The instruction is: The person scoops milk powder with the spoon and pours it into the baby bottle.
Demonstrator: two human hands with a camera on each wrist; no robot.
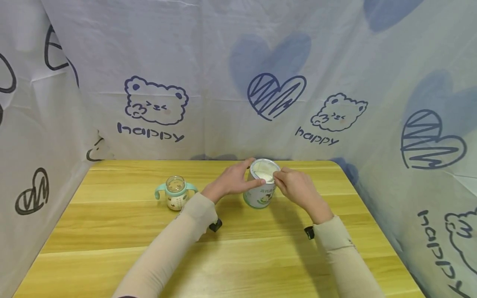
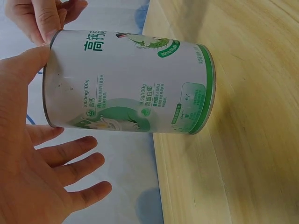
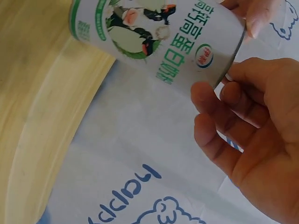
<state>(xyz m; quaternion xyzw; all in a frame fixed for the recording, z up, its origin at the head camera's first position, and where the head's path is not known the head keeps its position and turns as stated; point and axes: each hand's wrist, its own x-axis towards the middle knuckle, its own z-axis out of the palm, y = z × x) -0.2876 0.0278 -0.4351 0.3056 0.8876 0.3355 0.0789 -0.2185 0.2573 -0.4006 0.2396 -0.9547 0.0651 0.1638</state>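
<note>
A white and green milk powder can stands upright near the table's back edge, its top uncovered and pale powder showing inside. From the left, my left hand grips the can near its top, thumb at the near side of the rim. The left wrist view shows that hand's other fingers spread beyond the can. At the right of the rim, my right hand has curled fingers and thumb pinched together. Those right fingers hide what they pinch. Cow pictures and green lettering mark the can in the right wrist view.
To the left of my left forearm stands a baby bottle with two mint-green handles and no cap on top. A wooden table lies under everything. Printed white cloth hangs behind it and along both sides.
</note>
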